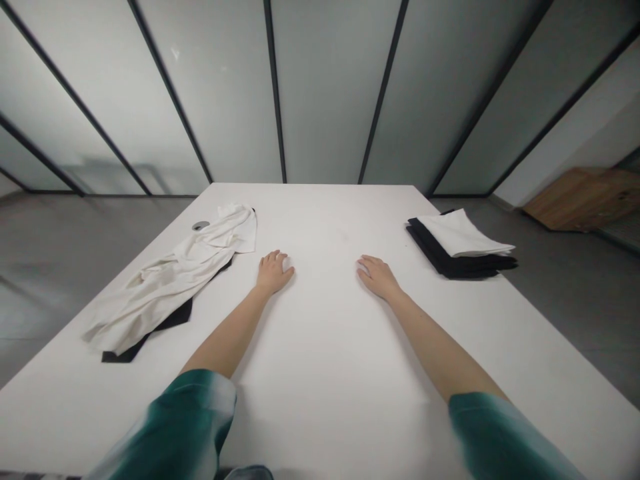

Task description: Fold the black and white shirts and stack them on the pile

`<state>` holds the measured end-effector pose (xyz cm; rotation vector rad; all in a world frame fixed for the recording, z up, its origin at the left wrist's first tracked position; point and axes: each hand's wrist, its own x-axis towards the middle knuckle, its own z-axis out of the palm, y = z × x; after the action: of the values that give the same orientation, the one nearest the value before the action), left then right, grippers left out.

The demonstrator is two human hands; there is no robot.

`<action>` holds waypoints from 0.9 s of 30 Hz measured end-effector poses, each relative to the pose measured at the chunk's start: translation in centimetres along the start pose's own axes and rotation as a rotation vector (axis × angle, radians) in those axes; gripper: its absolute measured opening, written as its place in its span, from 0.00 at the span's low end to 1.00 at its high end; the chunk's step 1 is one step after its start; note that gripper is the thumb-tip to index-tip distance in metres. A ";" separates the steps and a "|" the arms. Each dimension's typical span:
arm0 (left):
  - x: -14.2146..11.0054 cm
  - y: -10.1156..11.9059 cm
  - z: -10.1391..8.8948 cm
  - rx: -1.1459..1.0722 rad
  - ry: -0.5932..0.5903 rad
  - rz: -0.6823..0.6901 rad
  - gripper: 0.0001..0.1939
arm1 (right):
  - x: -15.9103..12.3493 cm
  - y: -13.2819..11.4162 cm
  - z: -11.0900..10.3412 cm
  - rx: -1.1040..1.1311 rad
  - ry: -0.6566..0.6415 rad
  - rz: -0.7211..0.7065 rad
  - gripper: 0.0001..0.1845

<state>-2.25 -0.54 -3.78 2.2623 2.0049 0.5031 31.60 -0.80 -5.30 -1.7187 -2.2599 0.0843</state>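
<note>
Left hand [274, 273] and right hand [380, 278] lie open, fingers [283, 259] empty, near a white cloth [175, 283] slanting away rightward.

2 bare hands [275, 273] [380, 278], palms down, apart

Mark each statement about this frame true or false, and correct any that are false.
The left hand grips the crumpled white cloth. False: it lies flat on the white table, apart from the cloth and holding nothing.
The right hand rests palm down on the table, holding nothing. True.
A folded white cloth lies on a folded black cloth on the right of the table. True.
The black cloth on the left lies over the crumpled white cloth. False: it lies beneath it, showing past its edges.
Sleeves reach both wrists. False: the green-and-white left sleeve and right sleeve stop well short, leaving the forearms bare.
</note>
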 end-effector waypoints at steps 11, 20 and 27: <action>6.4 -5.9 -6.9 0.128 0.144 -0.331 0.18 | -0.3 -0.6 -0.1 0.005 0.007 0.020 0.21; 10.6 -14.0 -8.8 0.097 0.132 -0.602 0.26 | -0.3 -0.3 0.4 0.033 0.056 0.023 0.21; 12.3 -13.8 -11.3 0.043 0.105 -0.670 0.20 | -0.3 -0.4 0.3 0.043 0.070 0.035 0.20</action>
<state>-17.53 11.68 5.53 1.4492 2.6462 0.5086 31.24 -1.20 -5.54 -1.7126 -2.1626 0.0789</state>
